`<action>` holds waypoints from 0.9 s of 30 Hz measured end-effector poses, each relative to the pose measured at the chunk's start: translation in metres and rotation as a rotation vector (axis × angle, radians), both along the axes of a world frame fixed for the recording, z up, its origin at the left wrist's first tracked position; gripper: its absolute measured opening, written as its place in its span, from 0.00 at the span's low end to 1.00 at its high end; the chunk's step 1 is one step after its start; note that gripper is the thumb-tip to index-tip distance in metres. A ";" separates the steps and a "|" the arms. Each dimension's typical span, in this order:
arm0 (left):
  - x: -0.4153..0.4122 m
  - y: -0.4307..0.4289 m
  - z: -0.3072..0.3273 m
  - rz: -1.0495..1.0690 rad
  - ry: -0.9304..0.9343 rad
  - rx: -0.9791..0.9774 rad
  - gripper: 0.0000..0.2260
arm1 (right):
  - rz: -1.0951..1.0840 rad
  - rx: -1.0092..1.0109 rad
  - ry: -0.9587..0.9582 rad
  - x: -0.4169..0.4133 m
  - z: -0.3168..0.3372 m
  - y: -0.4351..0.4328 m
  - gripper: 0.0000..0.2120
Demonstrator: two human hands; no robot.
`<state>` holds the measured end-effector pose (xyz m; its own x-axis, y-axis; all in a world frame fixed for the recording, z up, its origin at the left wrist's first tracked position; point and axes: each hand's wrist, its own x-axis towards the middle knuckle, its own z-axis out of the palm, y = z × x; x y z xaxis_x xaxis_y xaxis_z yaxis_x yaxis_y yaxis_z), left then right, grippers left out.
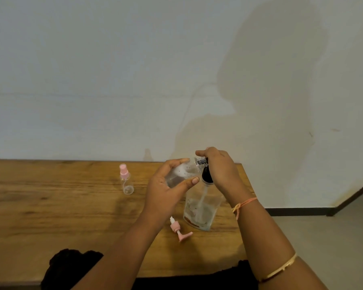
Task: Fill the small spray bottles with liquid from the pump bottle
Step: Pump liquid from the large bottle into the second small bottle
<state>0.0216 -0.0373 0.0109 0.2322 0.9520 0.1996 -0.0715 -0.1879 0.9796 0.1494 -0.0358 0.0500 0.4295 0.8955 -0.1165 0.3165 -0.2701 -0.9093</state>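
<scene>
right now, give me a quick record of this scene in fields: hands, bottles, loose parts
left hand: grips the small bottle, uncapped and tilted, neck toward the pump
right hand: curled over the black pump head
pump bottle: clear, upright on the table
pink spray cap: lies loose on the table by the pump bottle's base
second spray bottle: stands capped, apart to the left
</scene>
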 end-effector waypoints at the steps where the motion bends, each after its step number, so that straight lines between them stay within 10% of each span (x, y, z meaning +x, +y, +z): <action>1: 0.001 0.000 -0.001 -0.001 0.002 -0.003 0.16 | -0.006 -0.002 -0.019 0.000 -0.002 0.000 0.19; 27: 0.000 0.000 0.001 0.028 -0.005 -0.006 0.17 | -0.028 0.085 0.056 -0.007 -0.003 0.000 0.15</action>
